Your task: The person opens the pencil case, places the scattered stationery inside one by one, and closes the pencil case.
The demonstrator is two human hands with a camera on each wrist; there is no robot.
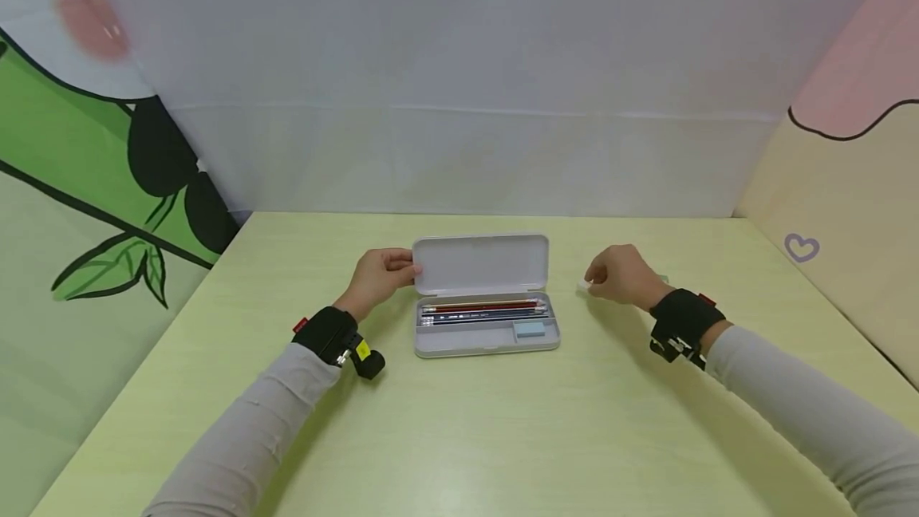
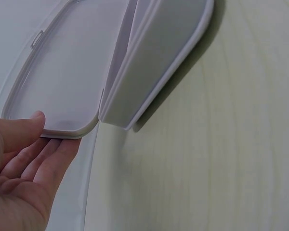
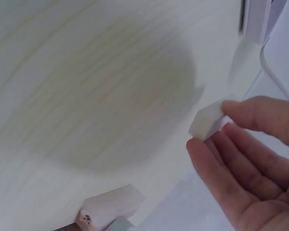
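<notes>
In the head view, we see a pale grey pencil case (image 1: 488, 347) lying open on the light wooden table (image 1: 459, 437), between the two hands, its hinged lid (image 1: 481, 263) raised along the far side. The left hand (image 1: 379, 278) pinches the lid's left edge. Inside the case, a reddish-brown pencil (image 1: 488, 306) lies lengthwise with dark blue pencils (image 1: 483, 315) on its near side, and a light blue eraser (image 1: 530, 329) sits in a small compartment at the near right. To the right of the case and apart from it, the right hand (image 1: 623, 276) holds a white eraser (image 1: 583, 286). Each wrist wears a black strap with a small camera.

In the left wrist view, we find the thumb on the lid's inner face and the fingers behind it, clamped together on the rim.

In the right wrist view, we see thumb and fingertips clamped on the white eraser. Apart from this hand lie a pale pinkish block (image 3: 113, 204), dark print on its end, and a greyish-green piece (image 3: 120, 225) beside it.
</notes>
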